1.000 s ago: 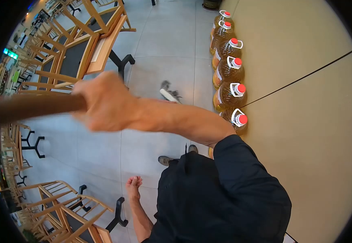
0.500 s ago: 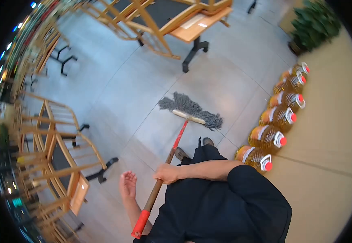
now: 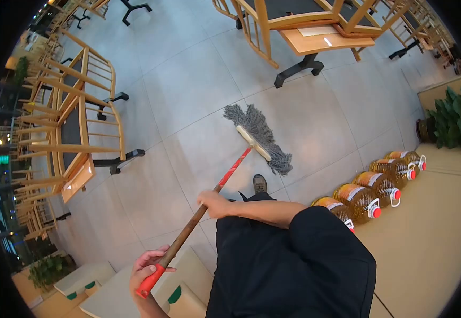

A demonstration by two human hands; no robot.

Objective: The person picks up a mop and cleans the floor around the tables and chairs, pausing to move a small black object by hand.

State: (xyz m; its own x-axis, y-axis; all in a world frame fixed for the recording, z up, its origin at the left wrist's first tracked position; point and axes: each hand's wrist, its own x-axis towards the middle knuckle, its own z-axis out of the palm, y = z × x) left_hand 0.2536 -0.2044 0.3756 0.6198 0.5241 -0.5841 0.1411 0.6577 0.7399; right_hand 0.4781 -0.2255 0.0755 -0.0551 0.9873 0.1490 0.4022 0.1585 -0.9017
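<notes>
A mop with a long wooden handle slants from lower left up to the centre. Its grey string head lies spread on the tiled floor, in front of a shoe. My right hand is wrapped round the middle of the handle. Beside the red grip at the handle's upper end is my left hand, its fingers apart and partly behind the handle, not closed round it.
Large oil bottles with red caps stand in a row at right, by a potted plant. Chairs rest upturned on tables at the top and left. Pale bins or cabinets are at lower left.
The view has turned, and the bottles and plant now sit lower and farther right. My left hand has come from beside the handle to the red grip. The mop head has turned on the floor.
</notes>
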